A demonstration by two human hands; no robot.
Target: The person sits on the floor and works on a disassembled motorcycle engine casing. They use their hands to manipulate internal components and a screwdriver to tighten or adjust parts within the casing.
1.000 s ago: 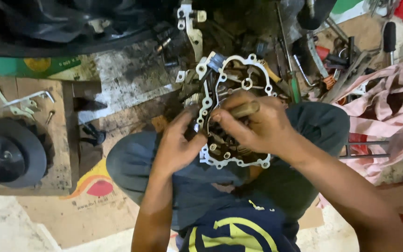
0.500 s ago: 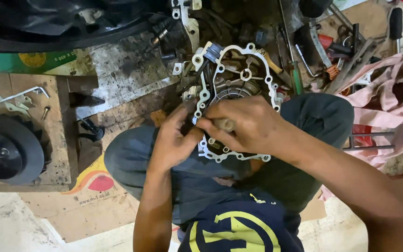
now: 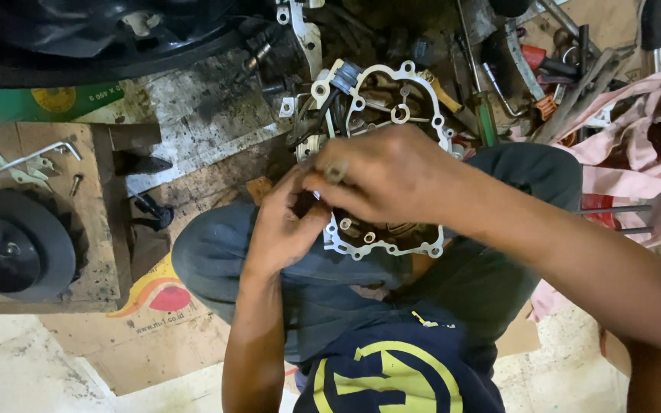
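Fingers (image 3: 323,172) hiding engine cover (image 3: 399,115) centre

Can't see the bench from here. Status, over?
Left hand grips engine cover's left edge. Right hand over its middle, pinching a small part; which, unclear. Cover rests on knees. Tools beyond.

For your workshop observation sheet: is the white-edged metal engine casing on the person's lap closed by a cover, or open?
Open. The white-edged metal engine casing shows its inner ribs and bolt holes; both the left hand and right hand rest on its face.
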